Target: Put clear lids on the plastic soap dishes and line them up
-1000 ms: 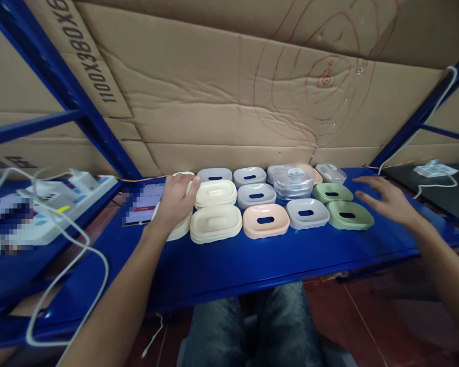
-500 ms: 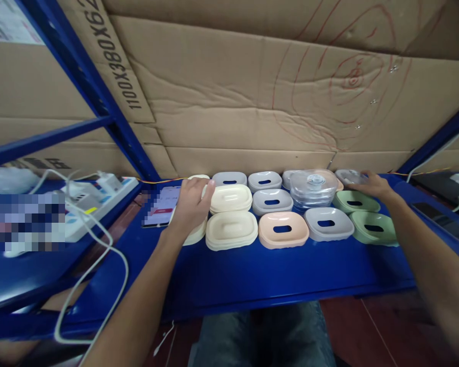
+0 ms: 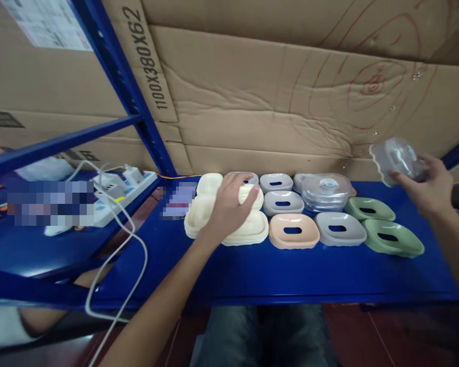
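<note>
Sorting soap dishes: right hand [image 3: 430, 191] grips a clear lid [image 3: 396, 159] aloft; left hand [image 3: 229, 209] rests open-fingered on cream dishes [image 3: 248, 227]. Next likely needs placing the lid.

A blue metal shelf [image 3: 275, 275] carries rows of cream, grey, peach and green soap dishes [image 3: 292, 230].

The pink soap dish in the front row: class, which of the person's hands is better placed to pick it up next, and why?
Probably the left hand. It rests empty on the cream dishes right beside the pink soap dish, while the right hand is raised off to the side, already holding a clear lid.
</note>
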The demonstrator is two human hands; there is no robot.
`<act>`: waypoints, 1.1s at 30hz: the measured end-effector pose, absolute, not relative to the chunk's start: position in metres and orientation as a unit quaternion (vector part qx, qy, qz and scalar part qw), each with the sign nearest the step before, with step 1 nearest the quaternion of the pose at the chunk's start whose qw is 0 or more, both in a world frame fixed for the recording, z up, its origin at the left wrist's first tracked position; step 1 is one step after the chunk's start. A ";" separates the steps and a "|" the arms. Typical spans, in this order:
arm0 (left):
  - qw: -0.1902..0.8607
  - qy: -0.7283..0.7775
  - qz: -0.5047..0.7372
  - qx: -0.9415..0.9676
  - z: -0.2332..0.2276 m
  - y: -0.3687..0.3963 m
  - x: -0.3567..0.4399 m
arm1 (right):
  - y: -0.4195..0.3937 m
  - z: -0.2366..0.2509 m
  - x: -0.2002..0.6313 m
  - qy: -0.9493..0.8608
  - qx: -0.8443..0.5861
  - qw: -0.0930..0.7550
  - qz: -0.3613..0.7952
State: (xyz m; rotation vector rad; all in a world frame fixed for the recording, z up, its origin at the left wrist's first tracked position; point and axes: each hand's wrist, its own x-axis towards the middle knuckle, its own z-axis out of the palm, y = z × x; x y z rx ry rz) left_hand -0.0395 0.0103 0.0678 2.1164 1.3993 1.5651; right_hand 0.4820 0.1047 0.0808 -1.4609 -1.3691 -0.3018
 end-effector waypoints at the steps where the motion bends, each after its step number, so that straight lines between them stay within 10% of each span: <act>1: 0.133 0.451 0.535 0.702 0.073 0.005 -0.029 | 0.092 0.089 0.468 -0.583 -0.588 0.553 -0.092; 10: 0.731 0.180 0.458 0.473 0.071 -0.002 0.024 | -0.021 0.110 0.323 -0.859 -0.390 0.332 0.030; 33: 0.746 0.291 0.553 0.230 0.063 0.009 0.018 | -0.002 0.108 0.294 -0.798 -0.395 0.441 0.110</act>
